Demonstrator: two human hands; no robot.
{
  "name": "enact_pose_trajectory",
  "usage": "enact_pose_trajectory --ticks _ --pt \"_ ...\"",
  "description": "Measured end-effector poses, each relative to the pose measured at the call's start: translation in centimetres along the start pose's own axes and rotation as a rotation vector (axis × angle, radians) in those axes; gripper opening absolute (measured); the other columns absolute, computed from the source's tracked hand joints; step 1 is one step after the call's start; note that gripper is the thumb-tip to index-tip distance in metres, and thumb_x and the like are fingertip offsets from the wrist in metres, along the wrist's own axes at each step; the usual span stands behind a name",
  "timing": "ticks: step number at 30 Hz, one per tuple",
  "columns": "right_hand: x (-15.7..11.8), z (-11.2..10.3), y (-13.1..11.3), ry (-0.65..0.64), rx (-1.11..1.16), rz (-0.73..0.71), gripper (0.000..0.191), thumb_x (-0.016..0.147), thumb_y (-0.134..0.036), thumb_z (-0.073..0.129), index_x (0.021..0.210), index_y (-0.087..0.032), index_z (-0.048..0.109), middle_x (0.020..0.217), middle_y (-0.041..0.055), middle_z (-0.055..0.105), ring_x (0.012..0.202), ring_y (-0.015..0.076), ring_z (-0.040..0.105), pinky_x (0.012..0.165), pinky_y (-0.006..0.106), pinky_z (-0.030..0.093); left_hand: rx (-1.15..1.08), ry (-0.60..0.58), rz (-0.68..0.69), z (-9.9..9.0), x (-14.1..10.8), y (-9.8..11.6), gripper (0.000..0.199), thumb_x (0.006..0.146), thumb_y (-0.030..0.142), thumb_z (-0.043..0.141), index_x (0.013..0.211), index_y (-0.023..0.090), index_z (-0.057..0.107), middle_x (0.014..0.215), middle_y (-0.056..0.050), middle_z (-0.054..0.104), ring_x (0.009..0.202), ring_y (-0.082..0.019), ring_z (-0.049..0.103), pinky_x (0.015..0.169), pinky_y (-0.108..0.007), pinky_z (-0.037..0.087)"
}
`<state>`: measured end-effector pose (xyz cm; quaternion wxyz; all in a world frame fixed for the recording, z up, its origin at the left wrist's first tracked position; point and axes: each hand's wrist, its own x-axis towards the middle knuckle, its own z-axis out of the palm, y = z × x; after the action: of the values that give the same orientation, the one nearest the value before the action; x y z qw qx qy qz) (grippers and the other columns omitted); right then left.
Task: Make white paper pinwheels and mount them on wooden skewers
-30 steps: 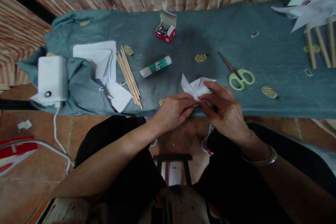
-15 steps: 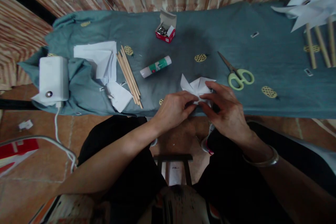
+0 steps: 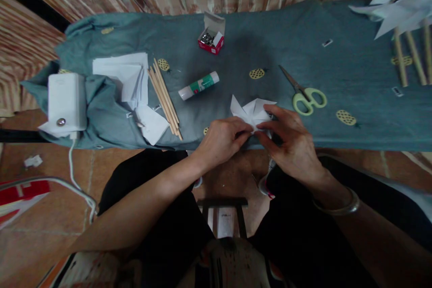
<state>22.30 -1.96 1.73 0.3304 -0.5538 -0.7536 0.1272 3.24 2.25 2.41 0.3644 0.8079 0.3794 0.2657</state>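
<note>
A white paper pinwheel (image 3: pixel 251 110) with folded points lies at the near edge of the cloth-covered table. From the left, my left hand (image 3: pixel 224 139) pinches it close to its centre. My right hand (image 3: pixel 292 137), with a bangle on its wrist, grips the pinwheel's right side, thumb and fingers meeting near the middle. The fingers hide part of the paper there. Green-handled scissors (image 3: pixel 308 99) lie just beyond my right hand, blades pointing away to the left. A glue stick (image 3: pixel 199 85) rests beyond my left hand.
An opened red box (image 3: pixel 212 40) of small metal pieces stands at the back. Wooden sticks (image 3: pixel 164 99) and white paper sheets (image 3: pixel 141 63) lie left, beside a white device (image 3: pixel 67 101) with a cable. Finished-looking pinwheels (image 3: pixel 398 2) on sticks are at far right.
Both hands keep nearly the same hold on the pinwheel, with only slight finger movement. The whole view has shifted a little.
</note>
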Motion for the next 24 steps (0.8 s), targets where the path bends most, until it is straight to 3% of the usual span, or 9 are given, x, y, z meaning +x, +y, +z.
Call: enact_pose_trajectory --ticks 21,24 --pt "0.17 0.13 -0.17 0.023 -0.007 -0.029 0.007 0.089 -0.023 0.061 0.093 -0.023 0.067 0.130 0.0107 0.064 0.121 0.0318 0.059 0.101 0.056 0.051 0.020 -0.005 -0.026 0.01 0.14 0.06 0.014 0.087 0.011 0.061 0.091 0.015 0.074 0.091 -0.006 0.076 0.085 -0.017 0.072 0.079 -0.028 0.056" --pt "0.28 0.10 -0.26 0.031 0.005 -0.024 0.014 0.090 -0.024 0.060 0.101 -0.026 0.068 0.132 0.0093 0.063 0.122 0.0316 0.059 0.103 0.056 0.049 0.019 -0.009 -0.029 -0.07 0.17 0.15 0.014 0.087 0.011 0.061 0.090 0.014 0.074 0.091 -0.007 0.076 0.085 -0.017 0.072 0.080 -0.029 0.056"
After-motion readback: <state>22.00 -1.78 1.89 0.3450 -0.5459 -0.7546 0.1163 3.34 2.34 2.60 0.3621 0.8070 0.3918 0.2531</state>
